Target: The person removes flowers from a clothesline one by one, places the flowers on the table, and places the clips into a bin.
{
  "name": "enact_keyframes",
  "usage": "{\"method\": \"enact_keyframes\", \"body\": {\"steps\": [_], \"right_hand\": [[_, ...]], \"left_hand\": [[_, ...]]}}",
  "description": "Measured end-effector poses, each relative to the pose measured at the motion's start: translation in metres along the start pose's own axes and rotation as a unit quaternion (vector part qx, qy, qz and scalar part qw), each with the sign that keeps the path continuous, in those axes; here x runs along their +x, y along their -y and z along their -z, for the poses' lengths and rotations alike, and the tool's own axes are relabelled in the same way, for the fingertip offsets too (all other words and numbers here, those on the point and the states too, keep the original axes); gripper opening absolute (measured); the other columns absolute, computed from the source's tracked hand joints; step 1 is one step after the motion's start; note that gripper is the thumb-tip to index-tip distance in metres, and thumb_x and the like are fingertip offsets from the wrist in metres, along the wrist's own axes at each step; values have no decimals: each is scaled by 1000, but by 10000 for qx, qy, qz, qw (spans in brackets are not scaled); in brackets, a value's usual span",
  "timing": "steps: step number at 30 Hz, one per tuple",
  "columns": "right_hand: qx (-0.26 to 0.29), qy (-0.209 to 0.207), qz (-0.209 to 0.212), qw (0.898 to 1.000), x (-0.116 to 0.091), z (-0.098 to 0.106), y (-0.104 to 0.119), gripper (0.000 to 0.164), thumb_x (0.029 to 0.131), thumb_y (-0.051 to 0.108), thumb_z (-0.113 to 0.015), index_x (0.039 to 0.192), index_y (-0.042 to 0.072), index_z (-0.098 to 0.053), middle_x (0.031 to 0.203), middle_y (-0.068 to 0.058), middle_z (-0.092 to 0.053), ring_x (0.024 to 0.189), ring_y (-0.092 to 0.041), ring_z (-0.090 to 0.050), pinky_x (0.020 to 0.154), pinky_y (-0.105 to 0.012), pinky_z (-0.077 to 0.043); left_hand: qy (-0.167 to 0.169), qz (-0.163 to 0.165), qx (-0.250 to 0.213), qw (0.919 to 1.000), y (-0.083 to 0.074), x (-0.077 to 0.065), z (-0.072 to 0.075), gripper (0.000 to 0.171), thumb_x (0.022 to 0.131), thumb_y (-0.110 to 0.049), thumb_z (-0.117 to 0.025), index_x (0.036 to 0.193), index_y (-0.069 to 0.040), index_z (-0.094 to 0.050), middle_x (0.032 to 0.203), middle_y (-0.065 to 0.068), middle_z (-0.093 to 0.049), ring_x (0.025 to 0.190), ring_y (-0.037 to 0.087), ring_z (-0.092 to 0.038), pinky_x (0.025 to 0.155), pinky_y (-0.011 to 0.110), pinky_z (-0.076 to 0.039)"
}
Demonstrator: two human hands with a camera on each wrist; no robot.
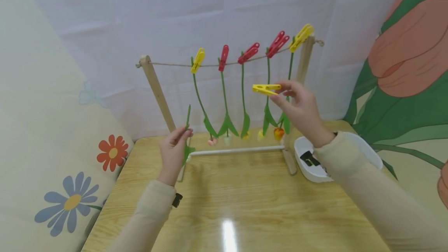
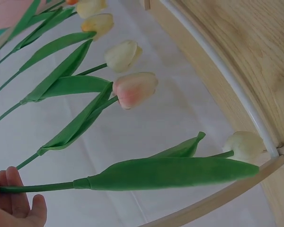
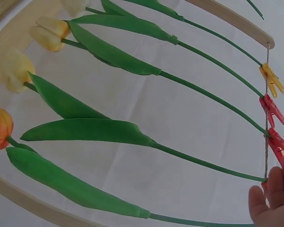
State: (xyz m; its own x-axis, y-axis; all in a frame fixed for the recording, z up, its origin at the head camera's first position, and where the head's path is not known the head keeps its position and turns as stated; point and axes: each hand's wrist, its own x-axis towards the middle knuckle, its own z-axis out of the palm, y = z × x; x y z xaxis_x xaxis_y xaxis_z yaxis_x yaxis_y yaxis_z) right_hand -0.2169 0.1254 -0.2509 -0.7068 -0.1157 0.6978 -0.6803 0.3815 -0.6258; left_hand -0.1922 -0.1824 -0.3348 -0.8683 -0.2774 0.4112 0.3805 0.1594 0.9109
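Note:
My left hand (image 1: pixel 173 149) pinches the green stem of a white artificial tulip (image 2: pixel 244 145). The flower hangs head down near the left post, its leaves below my fingers. Between thumb and fingers of my right hand (image 1: pixel 302 106) is a yellow clothespin (image 1: pixel 262 89), held in front of the rack. Behind it, several tulips hang upside down from a twine line (image 1: pixel 168 64). Yellow clothespins (image 1: pixel 197 60) grip the outer stems and red clothespins (image 1: pixel 223 58) the inner ones. An orange tulip (image 3: pixel 0 127) hangs at the right end.
The twine runs between two wooden posts (image 1: pixel 157 90), joined low down by a white rod (image 1: pixel 238 151). A white tub (image 1: pixel 313 172) with a black object inside stands right of the rack, partly behind my right sleeve. White cloth (image 1: pixel 175 14) hangs behind the wooden table (image 1: pixel 245 201).

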Motion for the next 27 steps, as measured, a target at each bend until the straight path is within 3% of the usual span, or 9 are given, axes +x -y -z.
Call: {"method": "enact_keyframes", "body": {"steps": [6,9,20,27], "right_hand": [[126,-129,-12,9998,-7,0,-6,27,85,-13,-64,110,-15,-57,103,-26,-62,94,-3,-53,88,-22,-44],[128,-167,-32,9998,-11,1,-8,26,85,-14,-64,110,-15,-58,103,-25,-62,93,-5,-53,88,-22,-44],[247,-278,-291,9989,-26,4,-16,27,84,-15,-63,110,-16,-57,106,-26,-61,94,-2,-53,91,-20,-44],[332,-296,-543,9975,-34,8,-23,28,87,-12,-63,114,-15,-56,107,-17,-61,94,-3,-54,87,-13,-44]], "left_hand": [[173,-386,82,9991,5,-5,-3,18,90,10,-60,107,15,-63,100,28,-67,82,-3,-63,75,15,-54],[218,-535,61,9983,7,-6,-4,18,89,11,-60,106,15,-64,99,31,-66,82,-3,-63,78,15,-54],[407,-998,308,9937,15,-10,-11,15,88,12,-61,102,15,-65,94,30,-67,83,-3,-61,89,23,-52],[511,-1233,600,9892,18,-12,-12,15,87,12,-62,101,15,-66,95,27,-68,85,13,-67,88,23,-53]]}}
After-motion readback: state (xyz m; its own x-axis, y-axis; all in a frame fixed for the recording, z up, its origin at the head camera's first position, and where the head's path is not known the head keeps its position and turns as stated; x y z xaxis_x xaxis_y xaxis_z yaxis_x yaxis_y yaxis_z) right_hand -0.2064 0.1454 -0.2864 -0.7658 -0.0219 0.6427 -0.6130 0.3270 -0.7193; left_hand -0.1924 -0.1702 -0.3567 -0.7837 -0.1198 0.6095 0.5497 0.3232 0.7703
